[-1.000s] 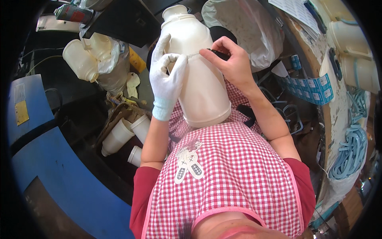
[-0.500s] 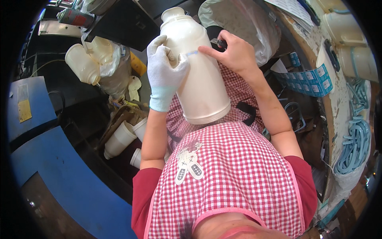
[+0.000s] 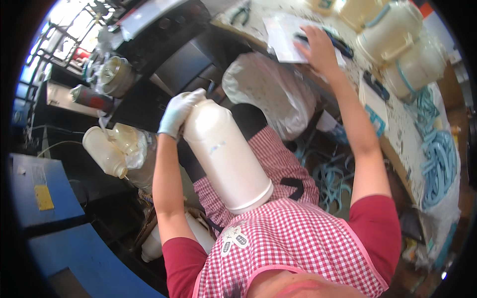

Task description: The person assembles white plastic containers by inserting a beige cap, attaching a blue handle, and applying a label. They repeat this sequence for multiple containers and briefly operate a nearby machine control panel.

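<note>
A large cream plastic bottle [image 3: 226, 154] leans across my lap, its base toward me and its neck pointing away. A faint blue mark [image 3: 217, 147] shows on its side. My left hand [image 3: 183, 111], in a white glove with a pale cuff, is wrapped round the neck, which it mostly hides. My bare right hand [image 3: 319, 52] reaches over white paper [image 3: 285, 39] on the workbench. Its thumb and fingers are apart, beside a small dark tool [image 3: 301, 37], blurred, that seems to lie there.
On the bench [image 3: 392, 124] are pliers [image 3: 241, 14], a dark clip-like tool [image 3: 376, 85] and cream containers [image 3: 390, 32]. Light-blue strips [image 3: 439, 169] hang in a bundle at right. A white bag [image 3: 263, 92] stands beyond my knees; blue machine panels [image 3: 94, 258] are at left.
My right hand has left the bottle and carried the dark tool to the bench paper. My left hand has shifted from the bottle's side to its neck. The bottle now lies further left.
</note>
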